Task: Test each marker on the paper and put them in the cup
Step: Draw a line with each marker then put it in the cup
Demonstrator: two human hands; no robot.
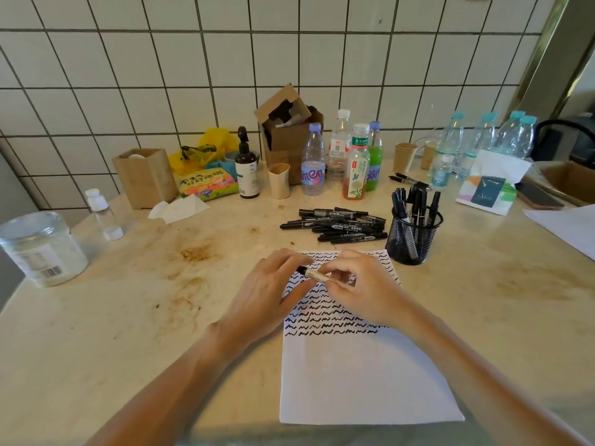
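I see both hands on one marker (317, 275) over paper (360, 375); left hand (273, 291) fingers closed on cap end, right hand (363, 284) fingers pinching barrel; capping or uncapping, cannot tell; next I judge: scribble or drop in cup (413, 235) far right.

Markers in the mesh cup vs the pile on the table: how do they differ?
The markers in the mesh cup stand upright, leaning on the rim; the pile of markers lies flat on the table. The cup markers are contained in the black mesh cup; the pile is loose, overlapping, left of the cup. Both groups are black-bodied.
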